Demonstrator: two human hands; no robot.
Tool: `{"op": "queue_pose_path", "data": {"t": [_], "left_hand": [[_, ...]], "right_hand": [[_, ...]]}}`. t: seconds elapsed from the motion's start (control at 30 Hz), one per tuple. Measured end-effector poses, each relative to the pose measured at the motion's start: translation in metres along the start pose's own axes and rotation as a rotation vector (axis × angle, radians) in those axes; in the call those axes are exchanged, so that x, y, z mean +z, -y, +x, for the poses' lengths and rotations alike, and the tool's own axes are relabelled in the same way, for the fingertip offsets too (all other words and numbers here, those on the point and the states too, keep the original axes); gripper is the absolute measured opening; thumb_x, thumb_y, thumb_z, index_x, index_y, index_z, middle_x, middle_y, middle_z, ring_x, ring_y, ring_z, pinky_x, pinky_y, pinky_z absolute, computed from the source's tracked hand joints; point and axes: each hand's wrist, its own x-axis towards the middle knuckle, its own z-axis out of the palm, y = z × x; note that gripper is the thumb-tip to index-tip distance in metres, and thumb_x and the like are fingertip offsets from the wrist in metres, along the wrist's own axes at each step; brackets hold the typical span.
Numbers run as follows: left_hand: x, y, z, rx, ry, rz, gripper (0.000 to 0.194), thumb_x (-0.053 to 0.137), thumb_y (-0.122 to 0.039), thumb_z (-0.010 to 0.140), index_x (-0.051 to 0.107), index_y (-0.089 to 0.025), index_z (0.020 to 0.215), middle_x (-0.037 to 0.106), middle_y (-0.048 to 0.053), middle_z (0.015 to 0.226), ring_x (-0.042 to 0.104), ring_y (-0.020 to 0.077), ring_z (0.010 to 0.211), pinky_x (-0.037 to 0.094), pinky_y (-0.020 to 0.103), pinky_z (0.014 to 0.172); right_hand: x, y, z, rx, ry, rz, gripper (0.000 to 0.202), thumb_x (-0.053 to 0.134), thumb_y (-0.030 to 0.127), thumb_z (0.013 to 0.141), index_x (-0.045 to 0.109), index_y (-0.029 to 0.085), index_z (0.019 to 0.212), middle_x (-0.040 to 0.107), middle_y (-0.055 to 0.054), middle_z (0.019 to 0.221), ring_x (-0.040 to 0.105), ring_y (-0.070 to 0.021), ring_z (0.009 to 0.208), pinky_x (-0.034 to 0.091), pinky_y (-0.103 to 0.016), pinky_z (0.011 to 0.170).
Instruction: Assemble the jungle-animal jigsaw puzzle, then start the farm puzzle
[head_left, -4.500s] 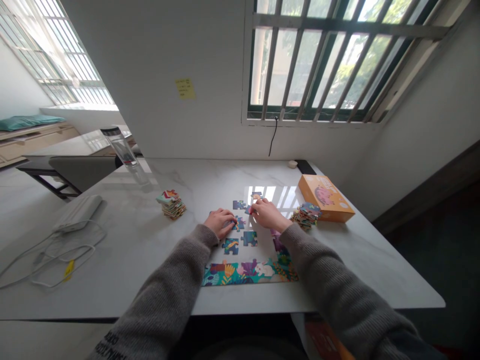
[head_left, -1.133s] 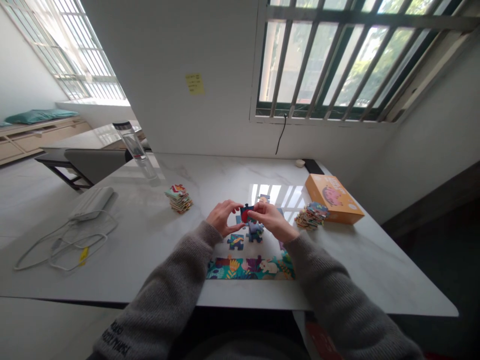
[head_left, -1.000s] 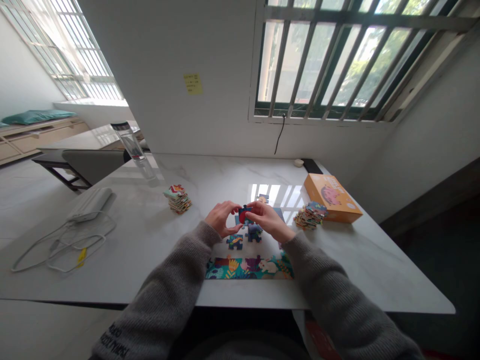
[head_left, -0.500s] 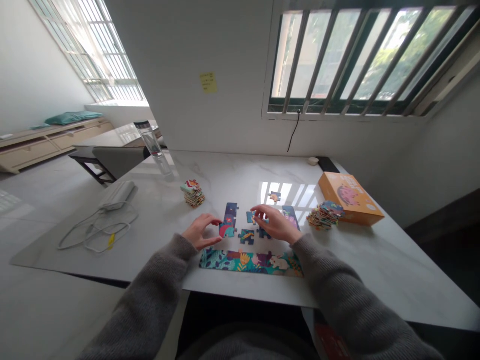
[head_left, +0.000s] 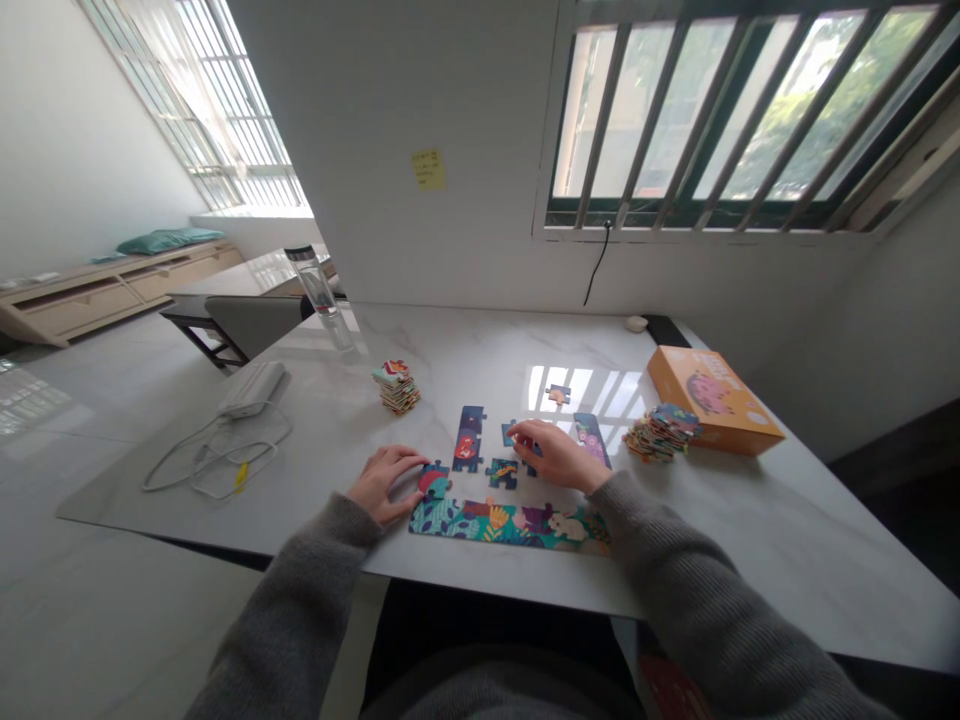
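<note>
My left hand (head_left: 388, 484) is closed on a red and teal puzzle piece (head_left: 433, 481), thumb and fingers at its left side. That piece lies apart from the dark strip of joined pieces (head_left: 469, 438), just above the left end of the joined bottom row (head_left: 510, 523). Curled over the middle, my right hand (head_left: 556, 455) has its thumb and fingertips slightly apart. Beneath its fingers are a blue piece (head_left: 507, 434) and a dark piece (head_left: 532, 462), both partly hidden. A loose dark piece (head_left: 502, 473) with an orange pattern lies between my hands.
Puzzle piece stacks stand at left (head_left: 397, 388) and right (head_left: 661, 433), the right one by an orange box (head_left: 716, 400). A purple-patterned strip (head_left: 592, 440) lies beside my right hand. One piece (head_left: 558, 394) lies farther back. A white device (head_left: 253, 388) with a cable sits left.
My left hand has drawn the red and teal piece down and left, away from the dark strip. My right hand stays over the middle pieces. The view has shifted slightly.
</note>
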Motion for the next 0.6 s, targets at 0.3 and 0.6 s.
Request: {"op": "queue_pose_path", "data": {"t": [0.3,0.6], "left_hand": [[0.002,-0.007,-0.004,-0.040,-0.011,0.067,0.049,0.060,-0.035,0.084,0.062,-0.026,0.132,0.062,0.008,0.123,0.053,0.0290,0.117,0.042,0.044,0.103],[0.004,-0.029,-0.023,0.050,0.007,0.029,0.044,0.068,-0.037,0.081,0.066,-0.029,0.124,0.059,0.007,0.132,0.054,0.0289,0.118,0.043,0.044,0.103]], "right_hand": [[0.002,0.000,0.001,-0.035,0.023,-0.044,0.021,0.053,0.018,0.095,0.066,0.019,0.111,0.067,-0.008,0.091,0.061,-0.0229,0.089,0.048,-0.038,0.084],[0.005,-0.001,-0.002,-0.052,0.030,-0.120,0.018,0.054,0.018,0.096,0.065,0.018,0.110,0.066,-0.007,0.093,0.058,-0.0218,0.091,0.046,-0.037,0.086]]}}
